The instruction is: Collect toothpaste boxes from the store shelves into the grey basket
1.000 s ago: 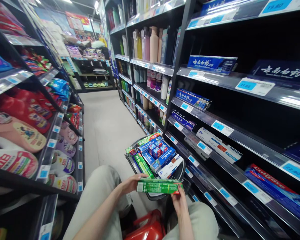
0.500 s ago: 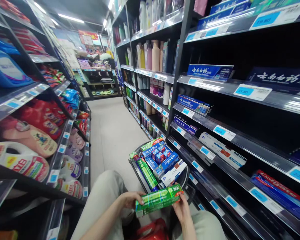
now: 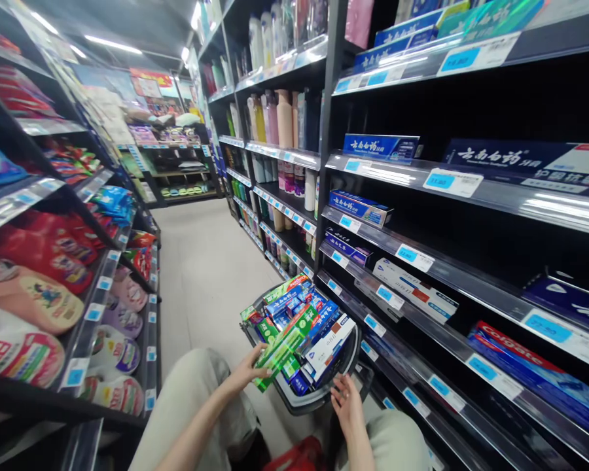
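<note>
My left hand (image 3: 248,369) grips the near end of a green toothpaste box (image 3: 287,343), which slants over the basket with its far end above the other boxes. At the near right side of the dark basket (image 3: 308,400), my right hand (image 3: 346,396) is empty, its fingers apart and slightly curled. Inside the basket are a white toothpaste box (image 3: 330,348), a green and red Colgate box (image 3: 292,288), and several blue boxes, partly covered by the green one.
On the right, shelves hold blue toothpaste boxes (image 3: 380,147), a white box (image 3: 415,288) and a Colgate box (image 3: 530,366). Detergent bottles (image 3: 22,347) line the left shelves. A pale floor aisle (image 3: 201,255) runs ahead. Something red (image 3: 299,454) lies between my knees.
The green toothpaste box has moved from in front of my lap forward over the basket. My right hand has let go of it. The view has turned slightly right.
</note>
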Available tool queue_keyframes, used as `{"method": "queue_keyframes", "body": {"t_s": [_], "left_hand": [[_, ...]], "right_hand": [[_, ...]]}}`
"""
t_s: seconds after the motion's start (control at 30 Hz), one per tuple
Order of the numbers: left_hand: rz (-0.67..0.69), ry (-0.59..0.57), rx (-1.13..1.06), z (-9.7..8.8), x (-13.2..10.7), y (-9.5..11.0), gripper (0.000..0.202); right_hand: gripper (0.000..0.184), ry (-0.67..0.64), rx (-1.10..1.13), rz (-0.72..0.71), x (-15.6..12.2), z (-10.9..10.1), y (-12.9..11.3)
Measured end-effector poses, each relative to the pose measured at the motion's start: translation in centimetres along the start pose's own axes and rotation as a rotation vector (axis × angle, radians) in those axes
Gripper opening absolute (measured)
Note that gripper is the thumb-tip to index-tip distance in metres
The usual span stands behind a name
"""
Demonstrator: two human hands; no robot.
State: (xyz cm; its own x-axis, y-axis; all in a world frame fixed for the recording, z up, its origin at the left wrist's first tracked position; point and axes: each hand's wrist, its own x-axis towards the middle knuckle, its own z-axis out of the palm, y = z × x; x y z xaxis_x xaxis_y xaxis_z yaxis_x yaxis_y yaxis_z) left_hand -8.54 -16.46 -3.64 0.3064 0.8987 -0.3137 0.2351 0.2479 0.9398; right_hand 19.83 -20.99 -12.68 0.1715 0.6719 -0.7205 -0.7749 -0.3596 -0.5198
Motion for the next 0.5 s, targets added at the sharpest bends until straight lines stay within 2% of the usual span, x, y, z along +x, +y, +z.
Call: {"method": "queue_keyframes", "body": {"t_s": [0.07, 0.13, 0.37, 0.5], "left_hand": [[0.056, 0.098, 0.141, 0.6, 0.4, 1.0, 0.061], [0.077, 0.15, 0.268, 2.0, 1.2, 1.9, 0.06], [0.088, 0.198, 0.55, 10.1, 5.7, 4.3, 0.054], [0.065, 0.212, 0.551, 13.2, 6.5, 4.8, 0.05]], "right_hand": [[0.047, 0.026, -0.007, 0.008, 0.2, 0.1, 0.2], [0.048, 0.039, -0.026, 0.023, 0.4, 0.2, 0.5], [0.045, 0.044, -0.089, 0.022, 0.7, 0.3, 1.3], [0.041, 0.094, -0.062, 0.002, 1.0, -0.4, 0.8]]}}
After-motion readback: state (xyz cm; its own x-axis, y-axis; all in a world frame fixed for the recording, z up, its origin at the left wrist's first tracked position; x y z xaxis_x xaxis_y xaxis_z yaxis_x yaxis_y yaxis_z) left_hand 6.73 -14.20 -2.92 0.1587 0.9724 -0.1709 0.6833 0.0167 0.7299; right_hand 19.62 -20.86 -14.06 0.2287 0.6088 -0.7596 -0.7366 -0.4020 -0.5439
